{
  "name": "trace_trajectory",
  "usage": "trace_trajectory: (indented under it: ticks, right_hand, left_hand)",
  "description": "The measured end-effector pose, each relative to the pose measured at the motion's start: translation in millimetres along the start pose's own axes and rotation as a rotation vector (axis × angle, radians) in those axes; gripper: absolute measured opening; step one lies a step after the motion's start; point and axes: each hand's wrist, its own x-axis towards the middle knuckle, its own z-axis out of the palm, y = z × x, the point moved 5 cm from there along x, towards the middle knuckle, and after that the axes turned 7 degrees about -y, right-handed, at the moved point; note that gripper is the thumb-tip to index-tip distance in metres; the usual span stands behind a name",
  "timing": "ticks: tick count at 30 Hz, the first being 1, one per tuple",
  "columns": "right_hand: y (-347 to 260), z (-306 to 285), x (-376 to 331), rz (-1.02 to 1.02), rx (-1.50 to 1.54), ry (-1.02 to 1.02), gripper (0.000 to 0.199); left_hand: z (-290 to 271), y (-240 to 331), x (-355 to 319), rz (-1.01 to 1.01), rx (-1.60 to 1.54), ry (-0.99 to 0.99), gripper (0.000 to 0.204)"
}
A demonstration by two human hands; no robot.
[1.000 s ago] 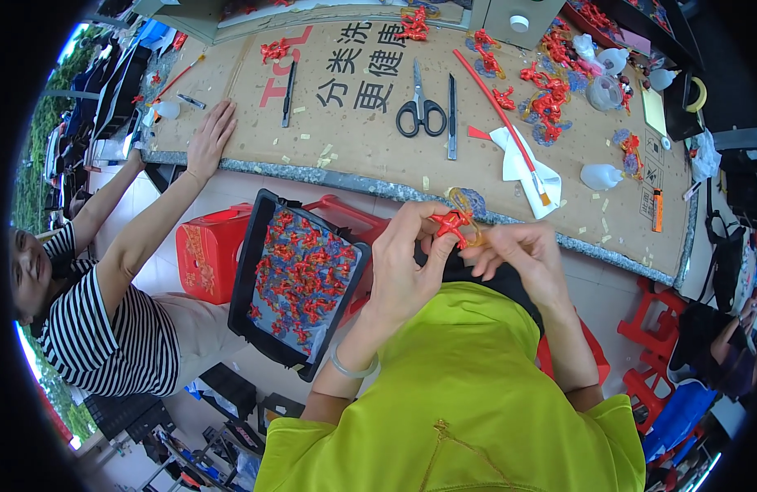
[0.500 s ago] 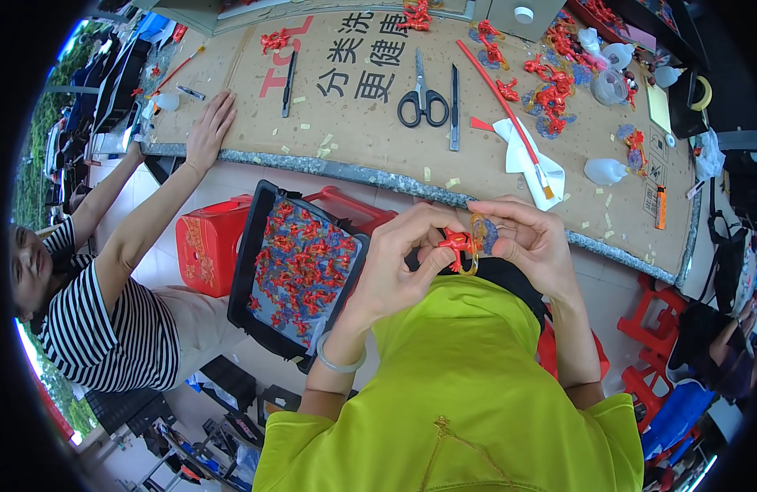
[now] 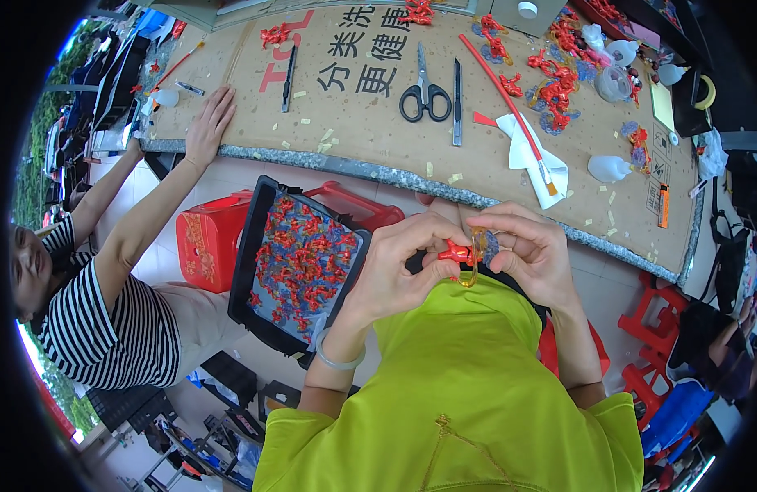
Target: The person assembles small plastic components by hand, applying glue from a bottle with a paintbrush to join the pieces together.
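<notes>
Small red figure [image 3: 458,252] pinched in left hand [image 3: 404,262] fingertips, right hand [image 3: 532,252] gripping its yellow ring [image 3: 473,261], both just above the lap

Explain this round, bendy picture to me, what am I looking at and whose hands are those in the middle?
The picture comes from a wide fisheye camera worn on a person's head, looking down, so straight edges curve. The person in the yellow-green shirt owns the two bare hands in the middle. The left hand and the right hand together pinch a small red piece joined to a clear yellowish ring. To the left, a black tray holds many red and blue pieces. Above, the cardboard-covered table carries scissors, a white cloth and more red pieces. A second person in a striped shirt rests a hand on the table.
</notes>
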Motion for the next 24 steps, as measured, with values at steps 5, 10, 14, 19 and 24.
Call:
trace_trajectory:
  ticks: [5, 10, 14, 19, 24]
  right_hand:
    - [-15, 8, 0, -0.081, -0.104, 0.012, 0.036]
    - [-21, 9, -3, -0.088, -0.188, 0.04, 0.038]
    - [-25, 11, -3, -0.099, -0.207, 0.065, 0.038]
    - [-33, 14, -5, -0.109, -0.31, 0.093, 0.039]
    - [-32, 16, -4, -0.103, -0.303, 0.115, 0.044]
  left_hand:
    - [1, 11, 1, 0.171, 0.033, 0.099, 0.022]
    - [1, 15, 0, 0.229, 0.054, 0.117, 0.021]
    - [2, 14, 1, 0.244, 0.034, 0.088, 0.021]
    - [5, 12, -1, 0.247, -0.139, 0.106, 0.022]
    - [4, 16, -2, 0.197, -0.237, 0.112, 0.028]
